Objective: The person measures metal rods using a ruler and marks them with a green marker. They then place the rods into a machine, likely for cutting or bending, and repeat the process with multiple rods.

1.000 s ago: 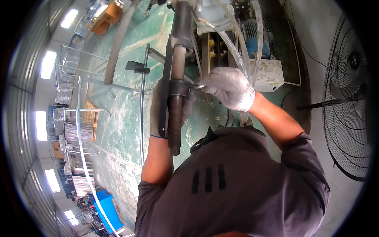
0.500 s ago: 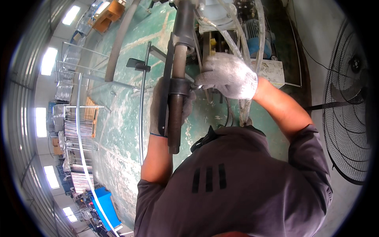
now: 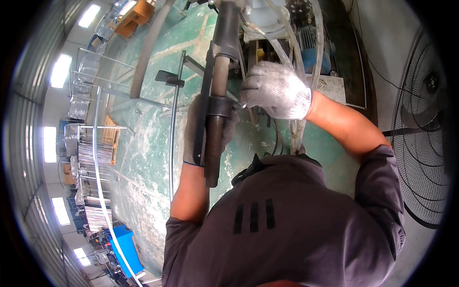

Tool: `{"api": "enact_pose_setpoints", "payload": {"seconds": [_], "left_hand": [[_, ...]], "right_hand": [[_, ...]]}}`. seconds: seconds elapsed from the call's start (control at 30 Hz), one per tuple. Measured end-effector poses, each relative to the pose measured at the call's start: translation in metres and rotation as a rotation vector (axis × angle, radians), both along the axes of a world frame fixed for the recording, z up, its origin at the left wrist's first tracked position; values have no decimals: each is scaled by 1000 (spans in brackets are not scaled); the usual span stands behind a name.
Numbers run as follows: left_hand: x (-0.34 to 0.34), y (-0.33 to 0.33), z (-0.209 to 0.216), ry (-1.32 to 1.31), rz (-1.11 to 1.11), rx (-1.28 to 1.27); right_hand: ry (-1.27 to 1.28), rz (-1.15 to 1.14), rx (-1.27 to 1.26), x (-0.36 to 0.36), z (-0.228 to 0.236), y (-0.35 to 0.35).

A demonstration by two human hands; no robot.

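Note:
A dark machine shaft runs toward me from a black cylinder (image 3: pixel 226 36), with a smooth pale section and a threaded rod (image 3: pixel 215 143) at its near end. Round it sits a dark collar (image 3: pixel 220 106), and a long flat black bar (image 3: pixel 202 115) lies along its left side. My left hand (image 3: pixel 192 119), in a white knit glove, wraps the rod from below; its fingertips show on the right side. Just right of the collar, my gloved right hand (image 3: pixel 276 91) is closed, fingers curled, by a small shiny metal piece (image 3: pixel 242 106). Its grip is mostly hidden.
Clear hoses (image 3: pixel 317 38) hang by a blue motor (image 3: pixel 313 55) at the back right. A large black fan (image 3: pixel 420 129) stands far right. Left are an upright metal rod (image 3: pixel 174 129), a grey corrugated hose (image 3: pixel 146 62), racks (image 3: pixel 93 148) and a blue bin (image 3: pixel 126 251).
My right hand's fingers have curled in more tightly and its wrist has turned a little beside the collar. My left hand stays round the rod. The view has shifted slightly.

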State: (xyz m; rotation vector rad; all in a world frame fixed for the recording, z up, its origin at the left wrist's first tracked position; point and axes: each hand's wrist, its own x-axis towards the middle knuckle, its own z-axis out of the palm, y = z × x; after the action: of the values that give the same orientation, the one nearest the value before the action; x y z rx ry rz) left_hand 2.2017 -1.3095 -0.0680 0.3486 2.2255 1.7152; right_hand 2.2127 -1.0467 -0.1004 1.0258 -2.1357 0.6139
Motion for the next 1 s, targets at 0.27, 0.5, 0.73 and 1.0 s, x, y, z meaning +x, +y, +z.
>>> {"api": "enact_pose_setpoints", "payload": {"seconds": [0.27,0.5,0.73,1.0], "left_hand": [[2,-2,-2,-320,47,340],[1,-3,-8,-351,66,388],[-4,-8,-6,-538,-55,604],[0,-1,-5,-528,102,546]], "right_hand": [[283,100,111,-21,18,4],[135,71,180,-18,10,6],[172,91,169,-15,14,6],[193,62,173,-18,19,6]]}}
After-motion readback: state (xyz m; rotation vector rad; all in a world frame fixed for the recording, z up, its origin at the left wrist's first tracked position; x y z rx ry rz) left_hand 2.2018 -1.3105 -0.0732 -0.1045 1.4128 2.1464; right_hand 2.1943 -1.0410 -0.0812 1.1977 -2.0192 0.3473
